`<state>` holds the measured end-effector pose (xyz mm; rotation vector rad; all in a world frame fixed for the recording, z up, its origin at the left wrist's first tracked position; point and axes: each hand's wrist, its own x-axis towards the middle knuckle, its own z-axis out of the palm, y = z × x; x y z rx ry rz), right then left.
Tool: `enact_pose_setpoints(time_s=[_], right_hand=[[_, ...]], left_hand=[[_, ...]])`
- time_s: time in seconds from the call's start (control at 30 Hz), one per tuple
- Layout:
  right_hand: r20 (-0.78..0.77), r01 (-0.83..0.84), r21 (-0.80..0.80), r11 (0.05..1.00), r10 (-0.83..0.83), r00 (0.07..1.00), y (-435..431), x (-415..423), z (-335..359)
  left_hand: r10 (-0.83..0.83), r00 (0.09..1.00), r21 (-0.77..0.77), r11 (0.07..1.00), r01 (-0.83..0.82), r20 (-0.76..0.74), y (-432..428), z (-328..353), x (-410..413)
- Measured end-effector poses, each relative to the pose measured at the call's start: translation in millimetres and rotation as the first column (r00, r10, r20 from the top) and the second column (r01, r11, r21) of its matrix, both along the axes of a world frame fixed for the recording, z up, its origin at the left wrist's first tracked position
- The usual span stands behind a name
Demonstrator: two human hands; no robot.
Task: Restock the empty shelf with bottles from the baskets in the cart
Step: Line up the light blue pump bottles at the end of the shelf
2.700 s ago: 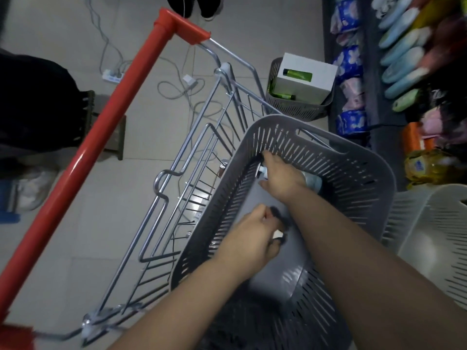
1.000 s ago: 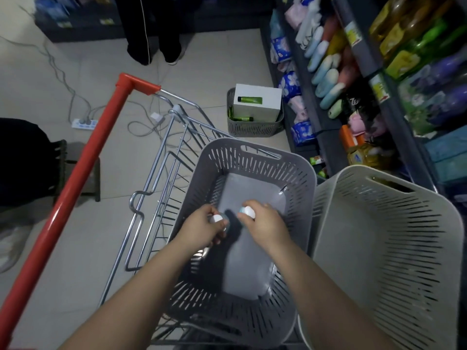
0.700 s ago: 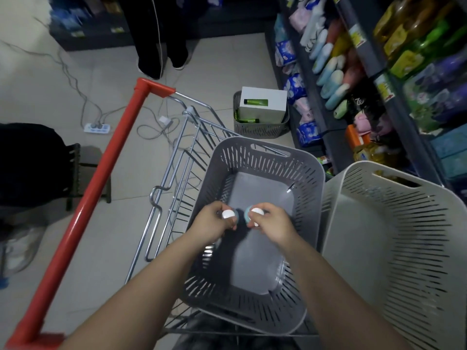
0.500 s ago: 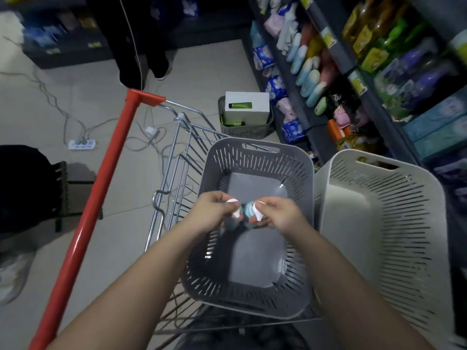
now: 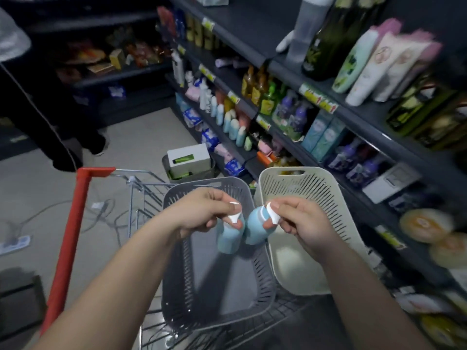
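Observation:
My left hand (image 5: 199,213) grips a light blue bottle (image 5: 228,238) by its white cap. My right hand (image 5: 300,223) grips a second light blue bottle (image 5: 256,229) the same way. Both bottles hang side by side, almost touching, above the grey basket (image 5: 192,286) in the cart (image 5: 141,195). Nothing lies in the grey basket or in the cream basket (image 5: 316,198) on its right. Dark shelves (image 5: 326,102) packed with bottles run along the right; similar blue bottles (image 5: 235,127) stand on a lower shelf.
The cart's red handle (image 5: 68,238) rises on the left. A small grey floor basket holding a white box (image 5: 188,159) sits by the shelving. Cables and a power strip (image 5: 15,245) lie on the floor. A person in dark trousers (image 5: 63,137) stands beyond the cart.
Both hands have lifted the two bottles up out of the grey basket. The view has tilted up and rightward, bringing the upper shelves into sight.

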<state>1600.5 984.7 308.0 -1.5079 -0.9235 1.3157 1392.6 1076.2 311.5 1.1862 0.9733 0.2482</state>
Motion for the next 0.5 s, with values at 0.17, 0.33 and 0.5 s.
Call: enact_pose_setpoints(time_s=[0.17, 0.33, 0.5], right_hand=[[0.009, 0.101, 0.051, 0.994, -0.101, 0.995, -44, 28, 37], [-0.016, 0.258, 0.064, 0.964, -0.257, 0.966, -107, 72, 63], [0.026, 0.408, 0.085, 0.909, -0.411, 0.911, -181, 116, 83]], left_hand=[[-0.103, 0.995, 0.039, 0.994, 0.103, 0.013, -16, 29, 46], [-0.224, 0.973, 0.051, 0.974, 0.222, 0.054, -47, 53, 106], [-0.341, 0.936, 0.072, 0.939, 0.335, 0.087, -103, 74, 172]])
